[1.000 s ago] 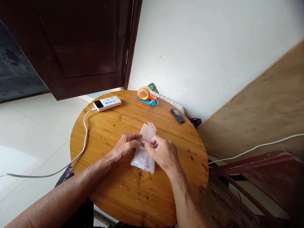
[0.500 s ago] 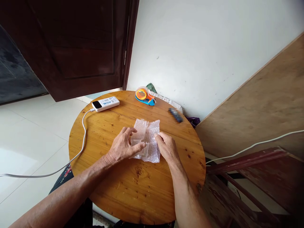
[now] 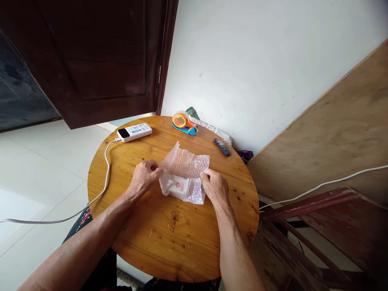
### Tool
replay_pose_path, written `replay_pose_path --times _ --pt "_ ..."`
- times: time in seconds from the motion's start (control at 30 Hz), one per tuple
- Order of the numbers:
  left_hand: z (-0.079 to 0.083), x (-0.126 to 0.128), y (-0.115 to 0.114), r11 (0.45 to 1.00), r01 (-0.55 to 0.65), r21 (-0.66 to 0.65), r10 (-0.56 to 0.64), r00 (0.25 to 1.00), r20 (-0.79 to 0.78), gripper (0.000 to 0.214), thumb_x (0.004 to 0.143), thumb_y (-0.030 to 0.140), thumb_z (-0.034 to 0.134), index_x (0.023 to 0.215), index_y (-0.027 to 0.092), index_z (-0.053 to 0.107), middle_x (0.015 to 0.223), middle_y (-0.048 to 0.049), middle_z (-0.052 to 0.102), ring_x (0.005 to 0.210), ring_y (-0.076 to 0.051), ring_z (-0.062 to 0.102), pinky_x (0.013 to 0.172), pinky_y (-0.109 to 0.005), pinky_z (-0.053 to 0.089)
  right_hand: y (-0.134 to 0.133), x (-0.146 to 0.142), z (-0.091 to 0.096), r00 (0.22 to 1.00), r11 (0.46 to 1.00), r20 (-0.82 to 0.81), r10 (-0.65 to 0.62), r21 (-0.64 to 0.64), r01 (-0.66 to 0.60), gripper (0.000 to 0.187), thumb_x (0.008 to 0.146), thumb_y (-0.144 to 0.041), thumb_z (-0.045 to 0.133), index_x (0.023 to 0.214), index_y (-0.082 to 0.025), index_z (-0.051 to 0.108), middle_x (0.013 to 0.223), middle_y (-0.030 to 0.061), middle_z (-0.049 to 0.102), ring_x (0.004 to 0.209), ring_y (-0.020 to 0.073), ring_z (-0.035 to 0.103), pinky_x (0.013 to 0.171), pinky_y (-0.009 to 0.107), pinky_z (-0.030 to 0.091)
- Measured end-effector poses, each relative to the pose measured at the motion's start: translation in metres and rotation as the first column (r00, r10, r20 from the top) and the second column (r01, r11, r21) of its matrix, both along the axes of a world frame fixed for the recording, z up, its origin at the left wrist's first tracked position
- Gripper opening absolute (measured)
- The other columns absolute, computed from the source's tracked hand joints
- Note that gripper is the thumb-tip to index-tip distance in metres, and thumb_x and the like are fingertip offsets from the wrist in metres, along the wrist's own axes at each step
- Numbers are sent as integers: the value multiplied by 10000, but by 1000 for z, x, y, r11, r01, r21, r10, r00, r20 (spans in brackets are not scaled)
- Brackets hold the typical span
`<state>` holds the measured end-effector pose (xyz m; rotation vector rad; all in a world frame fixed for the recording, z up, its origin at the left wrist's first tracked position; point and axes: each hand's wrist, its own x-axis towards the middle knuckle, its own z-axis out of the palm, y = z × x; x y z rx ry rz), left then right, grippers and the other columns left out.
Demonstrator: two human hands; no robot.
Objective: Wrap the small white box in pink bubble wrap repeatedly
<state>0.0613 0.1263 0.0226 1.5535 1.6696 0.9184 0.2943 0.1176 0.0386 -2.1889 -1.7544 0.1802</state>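
Note:
A sheet of clear bubble wrap [image 3: 188, 165] lies spread on the round wooden table [image 3: 169, 238]. A small white packet with a red mark [image 3: 179, 186] shows inside it. My left hand [image 3: 144, 178] pinches the wrap's left edge and lifts a flap. My right hand [image 3: 214, 186] pinches the right edge, fingers closed on the plastic.
At the table's far side lie a white power bank [image 3: 134, 131] with a white cable [image 3: 104, 182] running off left, an orange and blue tape dispenser [image 3: 183, 121] and a small dark bar [image 3: 222, 147]. A dark door stands behind; a wooden board leans at right.
The folded bubble wrap has been opened out wider. My left hand moved left and lifted a flap, uncovering the white packet. My right hand stays on the right edge.

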Motion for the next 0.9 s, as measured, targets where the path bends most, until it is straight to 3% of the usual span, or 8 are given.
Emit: replay_pose_path --times 0.17,0.27,0.37,0.43,0.5,0.63,0.73,0.9 --pt "0 -3 1 998 -30 60 43 971 -233 141 735 247 523 814 195 627 715 -15 636 707 -188 589 655 -279 426 -2 -3 4 983 993 184 -18 -114 39 317 936 -307 446 816 -218 725 843 87 750 760 209 635 581 304 213" --pt "0 -1 -4 948 0 320 48 989 -143 349 747 271 518 1071 183 611 970 -63 685 927 -231 627 825 -340 484 -2 -3 3 976 992 216 -11 -119 38 320 954 -320 440 882 -228 738 892 103 762 797 230 668 583 310 228" --pt "2 1 -11 814 268 516 -181 960 -214 396 842 340 481 1186 174 583 1197 -104 655 1143 -260 576 998 -403 425 -1 -2 1 976 992 218 -1 -123 28 290 954 -341 466 903 -233 730 896 104 761 816 244 680 591 307 265" --pt "3 1 -14 767 445 463 -319 890 -326 419 910 395 445 1245 176 571 1182 -98 681 1129 -265 591 1023 -429 389 -1 -1 0 979 991 204 0 -129 27 227 939 -333 508 917 -233 711 887 91 758 824 244 682 601 302 293" --pt "4 -1 -13 802 473 365 -333 861 -384 442 950 444 404 1236 166 597 1032 -86 732 1003 -264 641 1000 -451 377 -2 0 0 982 994 189 -9 -109 30 152 913 -298 558 979 -230 677 897 76 752 834 237 680 617 295 318" --pt "9 -9 -7 902 338 268 -231 903 -361 486 969 495 344 977 168 703 803 -70 733 829 -248 668 901 -407 417 -3 -1 -2 982 999 185 -23 41 15 245 858 -166 583 1099 -200 610 969 92 733 875 234 670 680 295 371" --pt "12 -13 -6 912 335 237 -265 922 -282 500 972 481 320 846 182 701 756 -52 719 753 -210 663 772 -320 456 -4 -1 -2 993 977 8 119 179 -119 205 855 -142 543 1028 -202 634 982 81 723 897 222 659 720 290 412" --pt "14 -14 -7 917 316 245 -298 949 -106 471 949 505 372 906 170 700 836 -41 727 732 -188 649 696 -278 487 -9 0 18 729 885 -503 465 239 -400 289 957 -396 464 1029 -199 663 914 46 731 820 185 662 700 272 472"
